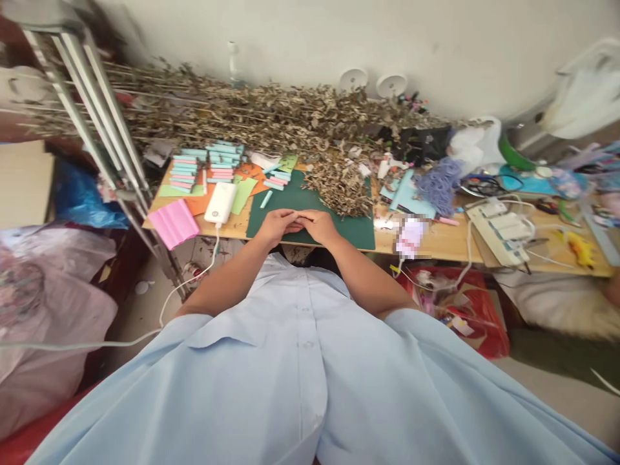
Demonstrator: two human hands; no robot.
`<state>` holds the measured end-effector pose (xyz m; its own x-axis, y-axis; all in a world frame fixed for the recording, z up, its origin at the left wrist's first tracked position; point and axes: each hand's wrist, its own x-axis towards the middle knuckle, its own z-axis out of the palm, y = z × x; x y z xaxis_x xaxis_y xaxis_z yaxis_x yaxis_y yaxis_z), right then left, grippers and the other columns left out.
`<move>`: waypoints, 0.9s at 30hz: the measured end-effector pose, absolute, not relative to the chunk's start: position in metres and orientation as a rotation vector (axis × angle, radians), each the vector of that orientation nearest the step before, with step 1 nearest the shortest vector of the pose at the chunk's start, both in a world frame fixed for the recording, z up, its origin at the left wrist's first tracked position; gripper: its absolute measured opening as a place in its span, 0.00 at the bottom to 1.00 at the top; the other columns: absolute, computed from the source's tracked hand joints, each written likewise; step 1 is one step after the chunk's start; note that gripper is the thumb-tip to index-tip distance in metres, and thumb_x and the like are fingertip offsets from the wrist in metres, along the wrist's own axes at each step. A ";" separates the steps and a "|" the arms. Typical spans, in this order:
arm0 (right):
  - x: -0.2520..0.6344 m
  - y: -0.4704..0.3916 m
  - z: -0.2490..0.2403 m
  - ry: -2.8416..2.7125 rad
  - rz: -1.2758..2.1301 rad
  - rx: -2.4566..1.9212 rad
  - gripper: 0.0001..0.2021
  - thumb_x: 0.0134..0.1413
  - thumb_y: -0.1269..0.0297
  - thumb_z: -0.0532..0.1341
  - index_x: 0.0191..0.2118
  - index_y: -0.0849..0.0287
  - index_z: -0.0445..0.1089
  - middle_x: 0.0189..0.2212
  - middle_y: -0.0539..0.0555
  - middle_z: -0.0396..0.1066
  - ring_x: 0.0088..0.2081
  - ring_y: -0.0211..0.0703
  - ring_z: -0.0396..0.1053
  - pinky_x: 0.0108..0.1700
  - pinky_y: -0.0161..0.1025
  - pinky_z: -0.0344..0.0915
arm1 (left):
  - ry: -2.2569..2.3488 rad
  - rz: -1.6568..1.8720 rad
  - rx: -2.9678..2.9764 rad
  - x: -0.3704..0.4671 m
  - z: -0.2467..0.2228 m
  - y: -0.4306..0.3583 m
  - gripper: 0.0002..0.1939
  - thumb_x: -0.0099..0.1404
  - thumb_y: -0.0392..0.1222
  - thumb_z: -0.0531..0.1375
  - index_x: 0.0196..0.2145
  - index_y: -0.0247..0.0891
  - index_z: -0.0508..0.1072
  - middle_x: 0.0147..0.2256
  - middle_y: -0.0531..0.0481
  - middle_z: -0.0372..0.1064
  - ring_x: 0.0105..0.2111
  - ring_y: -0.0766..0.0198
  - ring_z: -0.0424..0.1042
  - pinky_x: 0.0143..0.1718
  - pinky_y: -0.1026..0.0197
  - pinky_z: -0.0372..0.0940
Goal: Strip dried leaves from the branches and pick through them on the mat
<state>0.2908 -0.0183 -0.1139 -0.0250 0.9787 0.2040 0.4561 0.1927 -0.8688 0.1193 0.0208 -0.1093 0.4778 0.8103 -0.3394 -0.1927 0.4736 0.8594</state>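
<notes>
One teal roll (pixel 266 199) points away and slightly right.

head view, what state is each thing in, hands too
left hand, fingers bent
right hand, bent, meeting the left
green mat, flat, partly covered
dry leaves, heaped
paper rolls, rolled up, piled
pink paper, creased
white device, cable plugged in
purple string, loosely bunched
power strip, plugs in

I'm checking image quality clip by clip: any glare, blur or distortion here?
Head view: small white glare spot on the table, beside a pixelated patch; wide-angle stretching of the blue shirt toward the lower corners; plastic bag at upper right smeared; left hand and right hand slightly soft, anything small between them unreadable.
</notes>
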 end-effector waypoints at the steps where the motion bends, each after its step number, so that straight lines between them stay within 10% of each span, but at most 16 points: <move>1: 0.291 -0.018 -0.111 -1.611 0.812 -1.394 0.08 0.58 0.59 0.67 0.41 0.47 0.84 0.42 0.49 0.83 0.48 0.50 0.79 0.57 0.49 0.71 | 0.866 0.738 0.874 0.119 -0.110 0.022 0.09 0.66 0.40 0.69 0.39 0.30 0.80 0.32 0.40 0.80 0.31 0.61 0.80 0.35 0.61 0.75; 10: 0.287 -0.013 -0.099 -1.260 1.152 -1.332 0.11 0.48 0.56 0.72 0.36 0.55 0.82 0.25 0.47 0.77 0.31 0.40 0.75 0.35 0.37 0.74 | 0.887 0.798 1.013 0.120 -0.113 0.027 0.08 0.65 0.43 0.68 0.35 0.35 0.82 0.25 0.44 0.76 0.22 0.61 0.71 0.24 0.60 0.64; 27: 0.254 -0.011 -0.117 -0.783 0.972 -1.304 0.14 0.50 0.52 0.68 0.35 0.58 0.77 0.26 0.50 0.75 0.26 0.40 0.69 0.32 0.40 0.70 | 0.767 0.945 0.526 0.147 -0.101 0.008 0.16 0.66 0.49 0.68 0.31 0.34 0.72 0.23 0.52 0.70 0.18 0.73 0.63 0.20 0.68 0.55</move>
